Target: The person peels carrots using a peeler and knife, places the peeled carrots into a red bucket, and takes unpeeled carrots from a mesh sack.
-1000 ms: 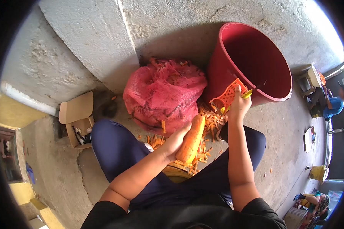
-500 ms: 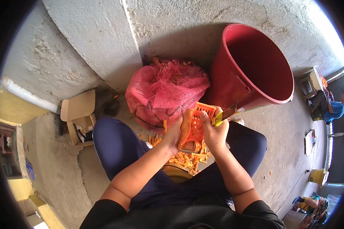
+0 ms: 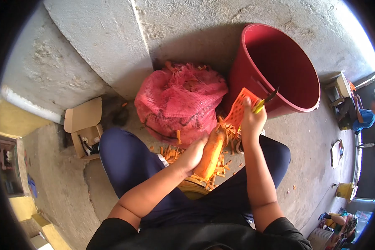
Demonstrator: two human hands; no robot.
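Observation:
My left hand (image 3: 194,155) is wrapped round a thick, partly peeled carrot (image 3: 212,156), tilted over the peelings. In my right hand (image 3: 253,121) are an orange plastic peeler (image 3: 238,109) with a perforated body and a knife with a yellow handle (image 3: 259,106). The knife's dark blade (image 3: 271,96) points up and away to the right. The peeler is just beyond the carrot's far end, where orange strips hang; whether they touch is unclear. Orange peelings (image 3: 171,154) lie below, between my knees, around a yellowish round container (image 3: 191,186).
A pink mesh sack (image 3: 179,104) stands ahead against the wall, beside a large red bin (image 3: 258,79). An open cardboard box (image 3: 85,135) is on the floor to the left. At the far right sits a person in blue (image 3: 364,121); another person (image 3: 341,221) is lower down.
My right hand has moved up and to the right with the peeler and knife, away from the carrot's near end. The carrot has turned, showing its bright peeled side.

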